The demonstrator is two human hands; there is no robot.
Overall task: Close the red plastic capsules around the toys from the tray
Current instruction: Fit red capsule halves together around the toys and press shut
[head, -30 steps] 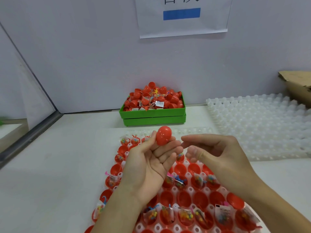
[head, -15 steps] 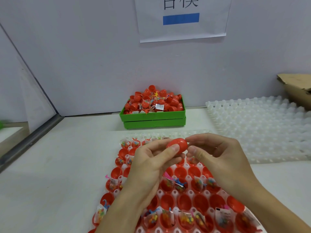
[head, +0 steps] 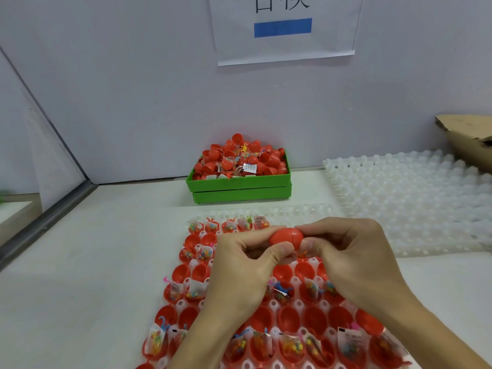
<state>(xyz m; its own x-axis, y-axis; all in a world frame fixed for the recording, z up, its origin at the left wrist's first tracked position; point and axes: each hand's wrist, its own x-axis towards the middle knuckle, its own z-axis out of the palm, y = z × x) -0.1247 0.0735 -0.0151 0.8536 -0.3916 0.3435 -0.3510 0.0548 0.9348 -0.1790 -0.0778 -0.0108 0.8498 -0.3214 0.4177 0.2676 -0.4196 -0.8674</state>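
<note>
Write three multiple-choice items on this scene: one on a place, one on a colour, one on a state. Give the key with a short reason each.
1. Where does the green bin stand?
A. against the back wall
B. beside the person's left elbow
C. on the cardboard box

2. What colour is the bar on the paper sign?
A. green
B. blue
C. red

3. How is the red capsule held?
A. resting in the tray
B. in the left hand alone
C. pinched between both hands

Key: 1 A, the bin sits at the table's far edge under the wall. 2 B, the bar is blue. 3 C, the left hand and right hand grip its two ends above the tray.
</note>
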